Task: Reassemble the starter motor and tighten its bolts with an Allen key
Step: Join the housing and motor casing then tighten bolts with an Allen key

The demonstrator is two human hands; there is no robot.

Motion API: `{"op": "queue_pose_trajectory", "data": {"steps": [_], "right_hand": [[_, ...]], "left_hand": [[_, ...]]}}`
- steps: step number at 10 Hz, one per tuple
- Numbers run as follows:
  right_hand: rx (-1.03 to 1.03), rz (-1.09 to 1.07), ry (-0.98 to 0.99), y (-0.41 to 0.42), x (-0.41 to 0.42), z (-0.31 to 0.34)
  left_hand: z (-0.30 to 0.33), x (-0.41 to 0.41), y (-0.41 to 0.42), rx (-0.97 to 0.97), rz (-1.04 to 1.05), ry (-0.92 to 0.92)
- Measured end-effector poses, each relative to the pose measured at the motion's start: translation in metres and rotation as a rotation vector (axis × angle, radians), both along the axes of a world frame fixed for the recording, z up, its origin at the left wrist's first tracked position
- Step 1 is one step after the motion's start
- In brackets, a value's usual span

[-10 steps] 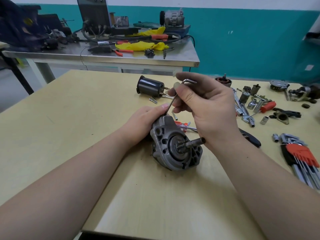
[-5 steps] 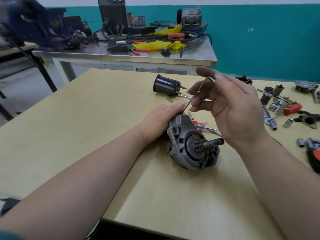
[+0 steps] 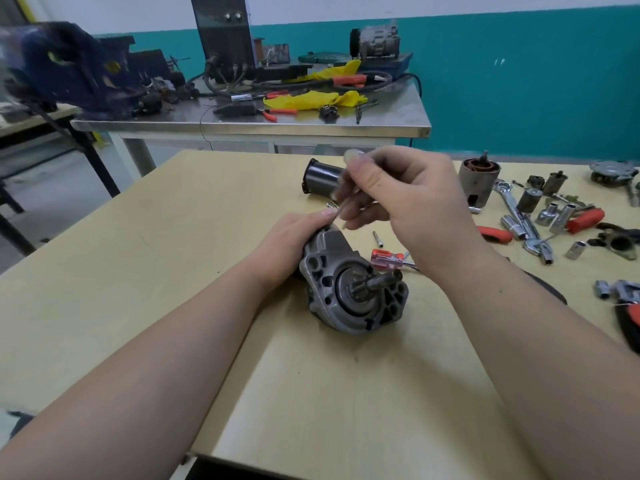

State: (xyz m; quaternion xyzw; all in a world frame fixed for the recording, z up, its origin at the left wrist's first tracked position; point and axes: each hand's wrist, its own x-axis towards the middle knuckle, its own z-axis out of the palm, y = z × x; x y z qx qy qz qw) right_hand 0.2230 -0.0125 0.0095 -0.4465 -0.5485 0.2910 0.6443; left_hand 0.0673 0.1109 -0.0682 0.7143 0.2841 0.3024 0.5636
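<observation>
Grey starter motor point(image 3: 349, 285) lies on the tabletop point(image 3: 138, 271), left hand point(image 3: 287, 244) gripping it, right hand point(image 3: 398, 199) pinching the blurry Allen key point(image 3: 341, 216) at a bolt; other parts wait.

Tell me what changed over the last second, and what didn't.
The right hand turned the Allen key at the top of the motor: its fingers were curled round the key, then spread with the bent end high, and now pinch it again, blurred with motion. The left hand kept its grip on the motor's back, and the motor stayed on the table. Other apparent shifts come from the camera moving.
</observation>
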Motion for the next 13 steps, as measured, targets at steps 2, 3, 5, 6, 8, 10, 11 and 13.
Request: {"op": "queue_pose_trajectory", "data": {"steps": [2, 3, 5, 6, 8, 10, 11, 13], "right_hand": [[0.085, -0.021, -0.085, 0.001, -0.01, -0.013], [0.136, -0.061, -0.08, -0.002, -0.014, -0.019], [0.19, -0.117, -0.065, -0.007, -0.017, -0.026], [0.241, -0.112, -0.136, -0.008, -0.016, -0.024], [0.241, -0.022, -0.317, -0.015, -0.006, -0.012], [0.136, 0.095, -0.195, -0.021, -0.001, -0.001], [0.114, 0.082, -0.104, -0.02, -0.003, -0.001], [0.233, -0.104, -0.069, -0.018, -0.016, -0.014]], "left_hand": [[0.0, -0.003, 0.003, -0.056, -0.014, -0.034], [-0.002, 0.001, 0.001, -0.063, -0.044, -0.055], [-0.002, 0.005, 0.0, -0.072, -0.077, -0.063], [-0.007, 0.005, 0.002, -0.135, -0.079, -0.073], [-0.01, 0.008, 0.006, -0.117, -0.045, -0.021], [-0.012, 0.007, 0.007, -0.104, -0.048, -0.014], [-0.011, 0.008, 0.007, -0.097, -0.057, -0.025], [-0.013, 0.008, 0.008, -0.087, -0.057, -0.022]]}}
